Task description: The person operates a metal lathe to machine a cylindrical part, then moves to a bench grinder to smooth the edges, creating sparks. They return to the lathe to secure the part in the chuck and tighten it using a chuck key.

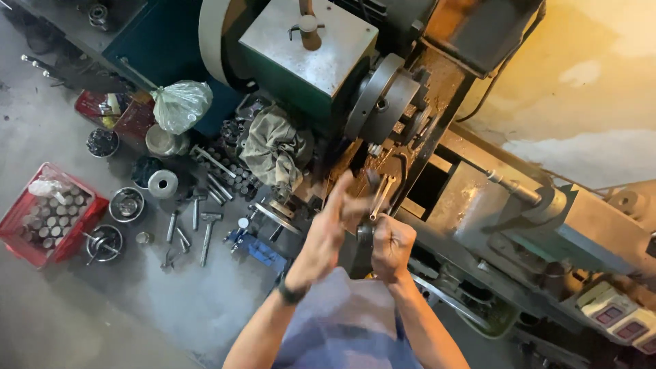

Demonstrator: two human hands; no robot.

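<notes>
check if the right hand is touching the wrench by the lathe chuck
Touching. The head view shows the right hand closed in a fist around the lower end of the wrench, whose shaft rises out of the fingers toward the lathe chuck.

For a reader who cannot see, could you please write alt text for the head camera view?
Seen from above, a person's right hand grips a metal wrench at a worn lathe, with the open left hand beside it, blurred. On the grey floor to the left lie loose metal tools, steel bowls and a red crate of metal parts.
</notes>
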